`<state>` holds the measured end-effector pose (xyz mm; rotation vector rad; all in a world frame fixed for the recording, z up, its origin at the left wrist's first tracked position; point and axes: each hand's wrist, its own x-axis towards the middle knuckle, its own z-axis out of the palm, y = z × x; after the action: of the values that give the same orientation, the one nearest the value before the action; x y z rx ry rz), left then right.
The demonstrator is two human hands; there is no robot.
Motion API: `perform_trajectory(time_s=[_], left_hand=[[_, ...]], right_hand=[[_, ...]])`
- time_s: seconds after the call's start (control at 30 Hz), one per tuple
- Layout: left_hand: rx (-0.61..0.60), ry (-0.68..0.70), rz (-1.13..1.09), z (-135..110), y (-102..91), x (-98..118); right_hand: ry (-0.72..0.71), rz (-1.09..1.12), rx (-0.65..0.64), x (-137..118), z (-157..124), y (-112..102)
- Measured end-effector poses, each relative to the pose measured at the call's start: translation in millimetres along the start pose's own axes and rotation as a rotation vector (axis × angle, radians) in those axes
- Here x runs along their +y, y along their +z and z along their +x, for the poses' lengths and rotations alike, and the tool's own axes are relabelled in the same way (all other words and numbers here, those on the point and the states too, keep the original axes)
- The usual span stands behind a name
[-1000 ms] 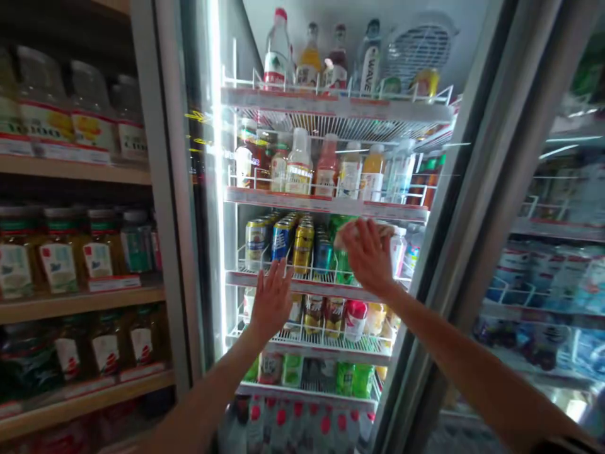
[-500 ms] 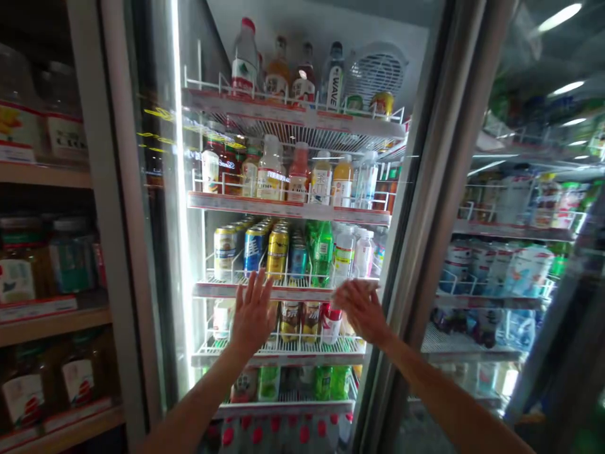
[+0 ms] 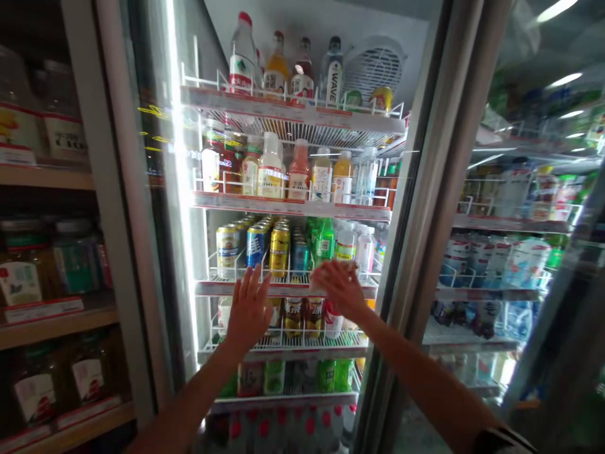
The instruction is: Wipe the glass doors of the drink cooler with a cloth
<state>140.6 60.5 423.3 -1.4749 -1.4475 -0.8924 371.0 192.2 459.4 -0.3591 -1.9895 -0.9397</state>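
I face a lit drinks fridge with a glass door (image 3: pixel 189 189). My left hand (image 3: pixel 248 309) lies flat against the glass with its fingers spread, in front of the wire shelf edge below the row of cans (image 3: pixel 278 246). My right hand (image 3: pixel 340 287) is level with it to the right, fingers together and pressed on a pale cloth (image 3: pixel 316 289) that shows only at the fingertips. Behind this hand stand a green bottle (image 3: pixel 324 239) and small white-capped bottles (image 3: pixel 347 243).
The fridge's metal frame (image 3: pixel 420 208) runs slantwise on the right, with a second fridge of drinks (image 3: pixel 510 252) beyond it. Wooden shelves with jars (image 3: pixel 28 277) stand at the left. Higher shelves hold juice bottles (image 3: pixel 297 170), and a fan grille (image 3: pixel 375 63) sits at the top.
My right hand with the cloth has gone down from in front of the can shelf to the shelf edge and then slid left. My left hand has stayed on the glass.
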Motion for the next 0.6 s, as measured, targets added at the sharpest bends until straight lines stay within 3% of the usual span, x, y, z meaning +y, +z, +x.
perform_trajectory(time_s=[0.07,0.13,0.2,0.27,0.33,0.4,0.5,0.53,0.6], left_hand=[[0.044,-0.057,0.016,9,-5.7,-9],[0.041,-0.1,0.027,16,-9.0,-18],[0.005,-0.107,0.032,20,-9.8,-23],[-0.018,-0.099,0.042,19,-9.9,-26],[-0.012,-0.078,0.057,18,-11.2,-30],[0.006,-0.047,0.064,18,-14.5,-38],[0.056,-0.067,0.078,28,-21.0,-53],[0.064,-0.093,0.083,33,-22.6,-58],[0.07,-0.13,0.091,41,-23.9,-66]], right_hand=[[0.288,-0.052,0.149,10,20,-2],[0.399,-0.066,0.254,5,37,1],[0.252,-0.027,0.232,-19,45,7],[-0.037,0.026,0.115,-42,46,12],[-0.177,0.033,0.035,-44,51,12],[-0.046,-0.01,0.069,-23,66,8],[0.394,-0.095,0.272,8,97,1],[0.432,-0.102,0.294,8,104,0],[0.27,-0.076,0.214,-5,107,2]])
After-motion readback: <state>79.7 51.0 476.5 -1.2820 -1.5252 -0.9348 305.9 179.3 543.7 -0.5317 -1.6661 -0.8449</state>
